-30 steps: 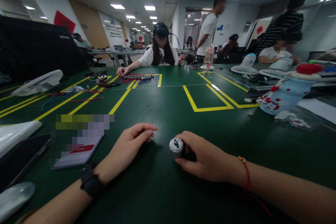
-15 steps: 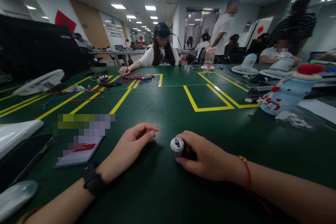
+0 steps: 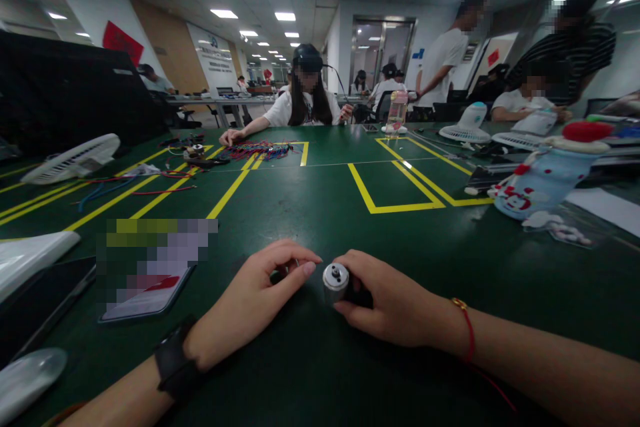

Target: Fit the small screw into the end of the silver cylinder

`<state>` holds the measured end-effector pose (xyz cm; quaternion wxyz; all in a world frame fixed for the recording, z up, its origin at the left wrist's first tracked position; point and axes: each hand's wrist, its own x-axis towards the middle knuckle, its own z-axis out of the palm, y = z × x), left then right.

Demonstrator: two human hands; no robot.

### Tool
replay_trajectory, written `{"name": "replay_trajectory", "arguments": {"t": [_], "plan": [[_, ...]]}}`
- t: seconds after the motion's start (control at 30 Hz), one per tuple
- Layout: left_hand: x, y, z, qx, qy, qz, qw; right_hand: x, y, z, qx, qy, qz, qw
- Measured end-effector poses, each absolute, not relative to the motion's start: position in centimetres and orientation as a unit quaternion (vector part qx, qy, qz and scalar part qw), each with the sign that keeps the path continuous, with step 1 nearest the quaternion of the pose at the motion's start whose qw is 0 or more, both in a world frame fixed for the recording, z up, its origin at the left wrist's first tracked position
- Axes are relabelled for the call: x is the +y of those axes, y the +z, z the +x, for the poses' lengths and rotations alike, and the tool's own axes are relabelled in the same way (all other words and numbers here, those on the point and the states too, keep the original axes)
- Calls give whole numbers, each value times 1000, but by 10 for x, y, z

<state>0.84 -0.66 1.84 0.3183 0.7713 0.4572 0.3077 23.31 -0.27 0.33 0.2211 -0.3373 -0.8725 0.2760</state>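
A short silver cylinder like a small electric motor [image 3: 335,282] stands upright on the green table, its round top showing a small shaft and dark holes. My right hand [image 3: 377,293] is wrapped around its right side, thumb in front and fingers behind. My left hand [image 3: 273,283] hovers just left of the motor, fingers curved, with thumb and index tips close but slightly apart. Nothing shows clearly between them. The left hand's other fingers are partly hidden behind the thumb and index finger.
A phone [image 3: 145,293] lies left of my left hand, near a computer mouse [image 3: 33,373]. Beyond are tangled wires [image 3: 263,150], yellow tape outlines [image 3: 407,208] and a white fan [image 3: 75,159]. A blue bottle [image 3: 543,180] stands at right. Someone sits across the table.
My left hand has moved right, bringing its fingertips close to the motor. My right hand stays on the motor. In the background, a standing person has shifted right.
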Motion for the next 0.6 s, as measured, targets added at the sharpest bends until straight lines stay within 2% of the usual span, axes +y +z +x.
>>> {"name": "replay_trajectory", "arguments": {"t": [0.6], "plan": [[-7,28,24,425,335,782,309,-3,1,232,-878,260,-327,235]]}}
